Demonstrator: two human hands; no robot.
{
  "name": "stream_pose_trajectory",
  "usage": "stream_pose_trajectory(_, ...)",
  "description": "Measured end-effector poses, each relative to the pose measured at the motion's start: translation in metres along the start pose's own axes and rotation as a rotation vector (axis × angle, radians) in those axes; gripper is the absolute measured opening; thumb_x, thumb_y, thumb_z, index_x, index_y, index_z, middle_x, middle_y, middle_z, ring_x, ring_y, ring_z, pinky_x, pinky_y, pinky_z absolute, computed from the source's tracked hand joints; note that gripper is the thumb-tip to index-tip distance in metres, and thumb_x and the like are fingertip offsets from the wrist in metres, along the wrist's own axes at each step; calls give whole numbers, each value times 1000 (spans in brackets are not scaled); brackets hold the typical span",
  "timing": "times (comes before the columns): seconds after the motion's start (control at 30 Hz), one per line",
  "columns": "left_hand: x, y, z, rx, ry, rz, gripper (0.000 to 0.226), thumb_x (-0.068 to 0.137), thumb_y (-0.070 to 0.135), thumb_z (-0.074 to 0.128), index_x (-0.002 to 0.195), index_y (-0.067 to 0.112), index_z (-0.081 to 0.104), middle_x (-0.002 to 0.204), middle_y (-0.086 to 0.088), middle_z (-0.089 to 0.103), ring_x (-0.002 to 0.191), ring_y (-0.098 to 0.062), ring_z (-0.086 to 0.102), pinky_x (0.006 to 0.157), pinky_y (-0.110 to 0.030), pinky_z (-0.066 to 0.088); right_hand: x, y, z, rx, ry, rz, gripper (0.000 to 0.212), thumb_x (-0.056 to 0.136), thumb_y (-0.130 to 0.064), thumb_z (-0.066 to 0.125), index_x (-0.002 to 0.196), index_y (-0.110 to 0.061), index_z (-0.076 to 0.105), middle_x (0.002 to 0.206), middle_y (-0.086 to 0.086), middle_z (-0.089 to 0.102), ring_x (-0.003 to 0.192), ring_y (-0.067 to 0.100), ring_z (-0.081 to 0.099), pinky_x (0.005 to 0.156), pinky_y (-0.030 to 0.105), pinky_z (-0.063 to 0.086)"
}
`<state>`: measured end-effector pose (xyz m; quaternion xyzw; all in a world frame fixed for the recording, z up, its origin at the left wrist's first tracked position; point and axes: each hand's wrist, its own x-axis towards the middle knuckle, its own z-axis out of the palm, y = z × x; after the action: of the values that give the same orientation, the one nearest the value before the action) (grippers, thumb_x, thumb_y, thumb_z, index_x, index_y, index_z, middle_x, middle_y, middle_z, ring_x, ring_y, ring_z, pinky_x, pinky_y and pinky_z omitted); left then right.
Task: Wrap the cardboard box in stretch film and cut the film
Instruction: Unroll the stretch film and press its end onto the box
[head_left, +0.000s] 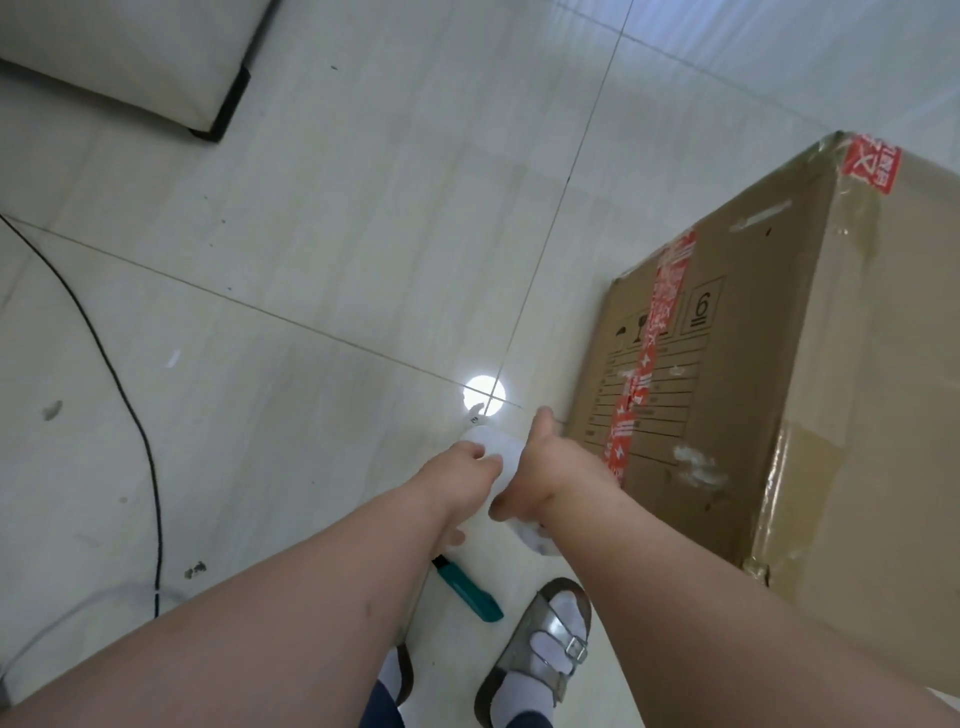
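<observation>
A large cardboard box (810, 395) with red tape strips stands on the tiled floor at the right. Both my hands hold a roll of stretch film (501, 452) low in front of me, just left of the box's near lower corner. My left hand (462, 475) grips the roll's near-left end with curled fingers. My right hand (545, 478) wraps around the roll from the right, thumb pointing away toward the box. A wad of crumpled film (535, 538) hangs below my right wrist. A teal utility knife (467, 592) lies on the floor under my left forearm.
My feet in sandals and white socks (540, 649) stand beside the knife. A black cable (124, 395) runs along the floor at the left. A cream cushion on a dark base (130, 57) sits at the top left. A ceiling light reflects on the tile (485, 395).
</observation>
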<state>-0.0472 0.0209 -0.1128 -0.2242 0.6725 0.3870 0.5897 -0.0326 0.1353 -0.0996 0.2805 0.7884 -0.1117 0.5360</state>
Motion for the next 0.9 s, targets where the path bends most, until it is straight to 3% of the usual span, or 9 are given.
stream_pose_trajectory(0.1,5,13,-8,-78,-86,-45,50,97,43,43,145,33,35,146,4,39,127,-22,46,92,-47,52,1,-6,-17,89,-66,-25,104,66,-46,76,144,-31,10,102,5,57,95,30,61,78,41,54)
stream_pose_trajectory(0.2,8,24,-15,-100,-124,-92,44,97,45,43,138,29,45,138,2,47,121,-19,50,87,-46,55,1,-3,-36,255,-184,-58,90,80,-50,69,150,-19,21,142,12,44,125,34,49,84,36,43)
stream_pose_trajectory(0.23,9,27,-16,-111,-137,-109,44,97,46,44,136,27,47,137,2,47,120,-19,51,85,-46,56,5,-1,-40,304,-195,-42,88,82,-51,66,151,-16,22,147,13,41,128,33,47,83,36,39)
stream_pose_trajectory(0.37,16,34,-15,-192,-145,-176,47,94,48,52,134,23,50,134,-4,51,111,-23,57,76,-43,59,24,5,-48,442,-243,34,57,90,-43,58,133,-7,52,131,14,58,110,31,59,79,33,43)
stream_pose_trajectory(0.47,25,35,-10,-195,-87,-212,48,92,47,55,130,18,52,125,-7,56,103,-24,61,77,-42,60,36,9,-49,543,-255,89,51,88,-46,61,126,-12,56,120,14,61,96,30,60,80,37,48)
stream_pose_trajectory(0.6,31,38,-3,-141,4,-248,41,93,40,57,123,12,56,115,-9,61,101,-26,61,83,-41,57,51,12,-44,336,-155,8,25,89,-34,60,100,-11,61,93,6,64,81,22,61,65,29,46)
stream_pose_trajectory(0.7,35,39,1,-81,61,-202,25,90,23,61,112,10,62,109,-10,64,99,-25,60,78,-33,55,62,13,-44,295,-105,-71,21,94,-16,50,110,-9,62,110,10,65,87,24,55,68,28,41)
stream_pose_trajectory(0.8,41,39,3,-58,132,-153,7,89,8,57,92,11,62,92,-11,62,80,-23,55,64,-30,48,71,17,-46,467,-115,-55,22,94,-11,47,110,-7,62,105,12,63,86,25,54,73,32,48)
stream_pose_trajectory(0.9,48,34,0,-122,122,-178,14,89,2,49,85,11,58,87,-13,59,76,-24,53,65,-31,50,79,24,-48,602,-102,27,18,91,-12,47,103,-5,58,108,16,66,84,27,59,71,33,48)
